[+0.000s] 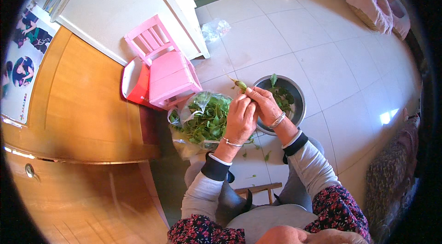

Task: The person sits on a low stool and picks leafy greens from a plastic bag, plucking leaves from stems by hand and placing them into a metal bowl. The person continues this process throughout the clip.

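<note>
A small leafy green plant with a thin pale root end sticks out beyond my fingertips. My right hand pinches it between thumb and forefinger. Curled close against it, my left hand also grips the plant, though its thumb is hidden. Beneath and to the left, a clear plastic bag lies open, with a heap of leafy greens in it. Under my right hand and wrist stands a round metal basin, partly covered by them, with some greens inside.
A pink wooden chair stands beyond the bag, by a red box. Wooden cabinets line the left side. Leaf scraps lie on the tiled floor. A crumpled plastic bag rests near the white cabinet.
</note>
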A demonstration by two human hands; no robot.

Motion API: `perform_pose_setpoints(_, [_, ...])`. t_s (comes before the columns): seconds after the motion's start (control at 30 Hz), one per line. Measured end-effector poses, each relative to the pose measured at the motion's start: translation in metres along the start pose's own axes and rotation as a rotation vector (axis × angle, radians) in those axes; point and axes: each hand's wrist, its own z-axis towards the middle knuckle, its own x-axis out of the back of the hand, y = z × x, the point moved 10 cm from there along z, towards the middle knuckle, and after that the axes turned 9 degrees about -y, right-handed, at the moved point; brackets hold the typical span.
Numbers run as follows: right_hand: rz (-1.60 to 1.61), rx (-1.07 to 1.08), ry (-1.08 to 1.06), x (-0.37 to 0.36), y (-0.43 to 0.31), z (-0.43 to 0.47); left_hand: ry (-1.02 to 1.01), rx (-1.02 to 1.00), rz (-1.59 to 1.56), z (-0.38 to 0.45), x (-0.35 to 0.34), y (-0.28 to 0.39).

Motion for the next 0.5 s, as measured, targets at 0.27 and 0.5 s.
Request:
perform_pose_setpoints(0.27, [-0.062,0.049,-0.030,0.027,-0.015,-0.003,0.135,0.166,-0.186,0.003,0.030,-0.022])
perform_pose_setpoints(0.5, [-0.057,-0.008,-0.080,0.017,-0.009,-0.004,0.076,0.821,-1.069,-0.038,-0.036,-0.106])
